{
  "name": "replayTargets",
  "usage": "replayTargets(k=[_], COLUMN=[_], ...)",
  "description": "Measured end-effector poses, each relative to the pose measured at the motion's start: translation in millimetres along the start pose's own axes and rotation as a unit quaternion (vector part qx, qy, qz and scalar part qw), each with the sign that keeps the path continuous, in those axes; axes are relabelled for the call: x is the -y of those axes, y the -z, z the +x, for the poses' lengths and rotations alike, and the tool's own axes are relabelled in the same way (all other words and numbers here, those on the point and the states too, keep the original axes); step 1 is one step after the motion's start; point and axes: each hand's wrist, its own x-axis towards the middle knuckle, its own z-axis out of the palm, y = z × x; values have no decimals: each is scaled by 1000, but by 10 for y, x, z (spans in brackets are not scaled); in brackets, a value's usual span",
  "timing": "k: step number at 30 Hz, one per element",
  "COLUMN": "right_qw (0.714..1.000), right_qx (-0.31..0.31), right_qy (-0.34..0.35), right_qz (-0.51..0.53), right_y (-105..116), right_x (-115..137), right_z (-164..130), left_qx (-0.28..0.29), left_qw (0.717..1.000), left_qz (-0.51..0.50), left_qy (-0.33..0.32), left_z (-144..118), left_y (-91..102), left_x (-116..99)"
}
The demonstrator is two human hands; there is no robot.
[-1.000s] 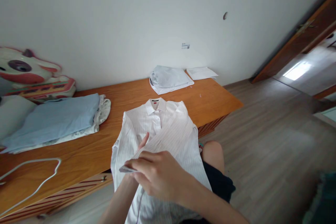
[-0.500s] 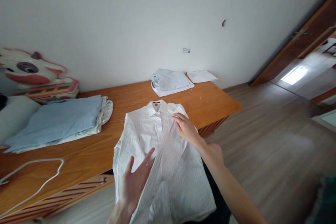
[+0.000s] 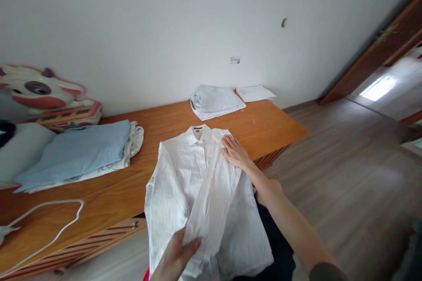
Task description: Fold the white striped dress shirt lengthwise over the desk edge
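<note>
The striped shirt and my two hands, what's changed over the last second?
The right hand left the sleeve cuff and now presses flat on the striped shirt at its shoulder. The left hand took hold of the folded sleeve's end. The folded clothes on the table stayed put.

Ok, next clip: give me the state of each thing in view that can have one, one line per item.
White striped shirt: face up, collar away, sleeve folded across front, hem past table edge.
Left hand: shut on folded sleeve end.
Right hand: open, flat on shirt's shoulder.
Blue garment: folded, atop a white cloth.
Pale folded shirt: folded, by wall.
White hanger: lying flat, bare.
Door: open.
</note>
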Motion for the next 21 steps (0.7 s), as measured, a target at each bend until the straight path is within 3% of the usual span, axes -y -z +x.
replayTargets(k=[3, 5, 8, 10, 14, 16, 18, 21], right_qw=[998, 987, 944, 926, 921, 918, 919, 924], right_qx=[-24, -102, -257, -295, -257, -189, -115, -36], right_qy=[8, -13, -99, -159, -248, -316, -360, -372], right_qz=[54, 119, 180, 174, 155, 144, 111, 78], right_y=[111, 217, 335, 343, 204, 96, -13, -143], right_x=[-20, -43, -53, 20, 478, 798, 1078, 1310], right_z=[16, -97, -588, -1112, -2309, -2827, -3215, -3518], left_qx=[19, 46, 37, 28, 72, 73, 70, 68], left_qw=[997, 997, 999, 999, 994, 993, 994, 995], left_qz=[-68, -55, -34, -42, -79, -83, -77, -49], left_qy=[22, 9, 2, 2, -25, -31, -39, -48], left_z=[-10, -14, -27, -38, -62, -72, -71, -33], left_y=[181, 242, 240, 214, 184, 182, 184, 190], left_x=[41, 84, 142, 158, 114, 78, 63, 111])
